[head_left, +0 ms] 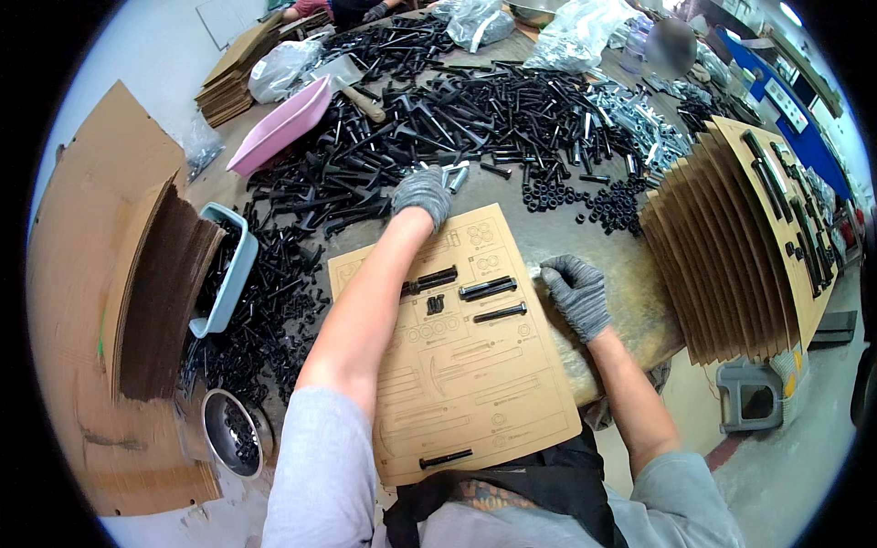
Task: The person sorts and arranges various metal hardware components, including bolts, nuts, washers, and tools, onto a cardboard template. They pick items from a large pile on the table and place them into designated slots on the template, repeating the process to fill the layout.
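A cardboard sheet (457,384) printed with outlines of parts lies before me, its near edge at my waist. On it rest a few black bolts (489,289), some short black pieces (436,304) and a single black bolt (446,458) near the bottom edge. At the sheet's far edge my left hand (422,195), in a grey knit glove, has its fingers closed around short silver cylindrical pieces (457,177). Beside the sheet's right edge my right hand (579,292), gloved alike, pinches something small and silvery (535,271); its kind is unclear.
A large pile of black bolts (429,119) covers the table, with silver bolts (639,123) and black nuts (617,205) at right. A pink tray (279,128), blue tray (233,279) and metal bowl (217,438) stand left. Cardboard stacks (722,256) flank both sides. Another person sits opposite.
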`<move>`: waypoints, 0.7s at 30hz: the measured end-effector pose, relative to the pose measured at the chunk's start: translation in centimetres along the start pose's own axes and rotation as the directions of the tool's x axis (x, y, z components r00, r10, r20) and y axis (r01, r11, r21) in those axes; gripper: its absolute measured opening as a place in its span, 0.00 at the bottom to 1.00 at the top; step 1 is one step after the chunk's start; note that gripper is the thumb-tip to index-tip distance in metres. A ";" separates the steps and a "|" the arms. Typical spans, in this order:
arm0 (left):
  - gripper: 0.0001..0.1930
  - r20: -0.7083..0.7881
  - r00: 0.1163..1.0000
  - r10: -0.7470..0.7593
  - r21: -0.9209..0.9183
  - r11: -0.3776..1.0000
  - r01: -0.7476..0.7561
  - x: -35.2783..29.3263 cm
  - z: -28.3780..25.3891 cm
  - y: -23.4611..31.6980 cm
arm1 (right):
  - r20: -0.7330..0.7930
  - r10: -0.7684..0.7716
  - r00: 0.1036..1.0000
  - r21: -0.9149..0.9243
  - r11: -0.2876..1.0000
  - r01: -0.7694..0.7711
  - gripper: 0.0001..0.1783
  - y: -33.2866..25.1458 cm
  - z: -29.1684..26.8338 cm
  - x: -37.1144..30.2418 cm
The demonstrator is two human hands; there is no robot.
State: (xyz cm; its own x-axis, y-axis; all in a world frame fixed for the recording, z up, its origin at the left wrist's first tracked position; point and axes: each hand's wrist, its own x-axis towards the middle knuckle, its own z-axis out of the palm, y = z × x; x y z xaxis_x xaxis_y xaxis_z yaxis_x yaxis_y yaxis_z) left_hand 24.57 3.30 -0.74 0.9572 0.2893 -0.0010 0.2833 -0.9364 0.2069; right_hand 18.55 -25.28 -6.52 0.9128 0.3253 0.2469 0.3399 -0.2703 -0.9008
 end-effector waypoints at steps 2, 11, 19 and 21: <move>0.19 0.017 0.996 -0.084 0.029 0.996 0.084 3.9 2.4 -0.8 | -0.012 -0.017 1.000 -0.085 0.996 0.016 0.10 0.3 0.1 0.4; 0.18 0.106 0.990 0.096 -0.391 0.919 -0.047 -10.2 -3.0 0.5 | -0.010 -0.013 1.000 -0.034 0.999 0.013 0.11 0.9 0.1 -0.1; 0.10 -0.063 0.947 0.315 -0.438 0.844 -0.310 -25.4 1.6 -0.3 | -0.033 -0.063 0.997 -0.096 0.994 0.060 0.14 0.5 0.2 -0.3; 0.10 -0.251 0.910 0.330 -0.311 0.863 -0.398 -26.0 4.9 -1.1 | 0.011 -0.118 0.993 -0.270 0.956 0.116 0.13 1.1 0.3 0.1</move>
State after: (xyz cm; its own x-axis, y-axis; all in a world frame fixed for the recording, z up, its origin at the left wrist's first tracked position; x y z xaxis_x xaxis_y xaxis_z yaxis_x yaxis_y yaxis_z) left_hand -0.32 -4.18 -5.69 0.9497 0.0046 0.3132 -0.1552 -0.8617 0.4831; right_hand 18.91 -25.26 -7.62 0.8639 0.3651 0.3469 0.4921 -0.4651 -0.7359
